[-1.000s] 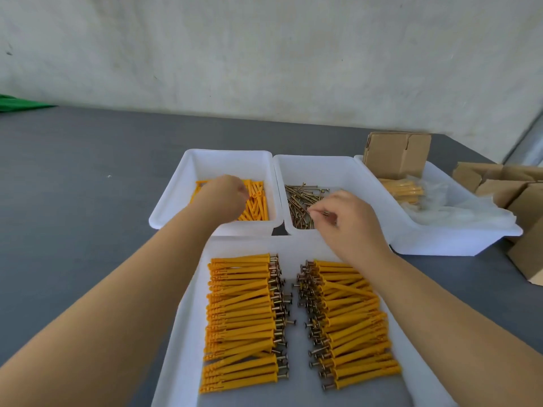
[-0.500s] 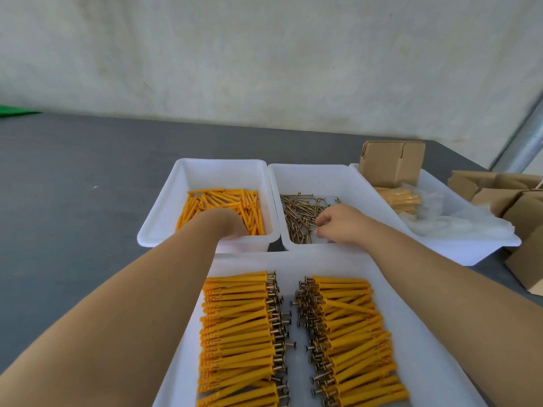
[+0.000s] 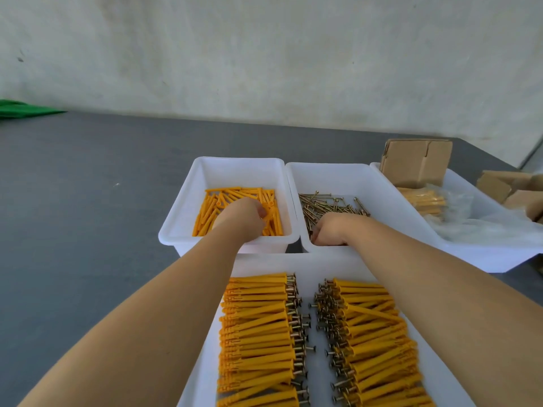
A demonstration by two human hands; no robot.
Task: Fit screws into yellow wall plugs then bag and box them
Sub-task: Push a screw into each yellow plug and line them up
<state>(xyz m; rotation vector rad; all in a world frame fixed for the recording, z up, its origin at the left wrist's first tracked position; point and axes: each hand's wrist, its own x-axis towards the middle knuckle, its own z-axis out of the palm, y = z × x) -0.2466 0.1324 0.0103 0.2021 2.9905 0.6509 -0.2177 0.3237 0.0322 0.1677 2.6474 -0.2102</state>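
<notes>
yellow-orange wall plugs (image 3: 235,211) fill a white tub (image 3: 188,212); dull bronze screws (image 3: 329,205) lie in a second white tub (image 3: 382,201). the white tray (image 3: 311,265) holds 2 rows of orange plugs with dark metal screw heads (image 3: 255,327). brown cardboard box (image 3: 414,163), grey table (image 3: 88,201), pale mottled wall (image 3: 264,54), green scrap (image 3: 20,108).

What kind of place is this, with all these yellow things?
Probably a small packing workshop: bins of loose yellow wall plugs and screws, rows of assembled plugs, and cardboard boxes on a grey worktable.
</notes>
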